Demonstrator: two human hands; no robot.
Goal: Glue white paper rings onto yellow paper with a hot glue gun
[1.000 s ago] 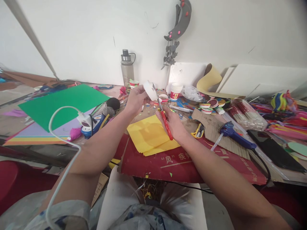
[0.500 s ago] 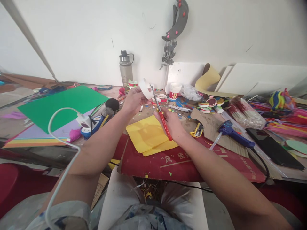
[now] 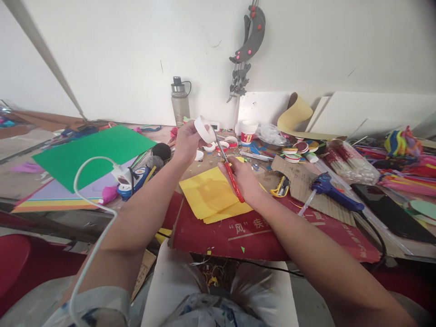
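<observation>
The left hand (image 3: 187, 143) pinches a white ring (image 3: 203, 131) between thumb and fingers, raised above the tabletop (image 3: 195, 167). The right hand (image 3: 242, 176) is closed around the red handles of the scissors (image 3: 234, 182), whose blades point to about eleven o'clock. The blade tips reach the ring at its three o'clock side; the blades are thin and slightly blurred here, so I cannot tell whether they grip the ring or merely lie beside it.

Below the hands lies the yellow paper (image 3: 204, 195), more than one sheet, overlapping, with a shadow across it. Its near part rests on a red board (image 3: 204, 234) that extends to the tabletop's front edge.

Taking the yellow paper as the clock's centre, the ring is at twelve, the cup (image 3: 248, 137) stands upright at one, and the bottle (image 3: 180, 106) stands at eleven against the wall (image 3: 119, 54). The green sheet (image 3: 97, 154) is near ten, lying over other coloured sheets (image 3: 44, 200). At three, just beside the right forearm, is the cutter (image 3: 282, 187); farther along the same direction come the glue gun (image 3: 335, 194), partly over cardboard (image 3: 301, 175), and the black phone (image 3: 391, 212).
</observation>
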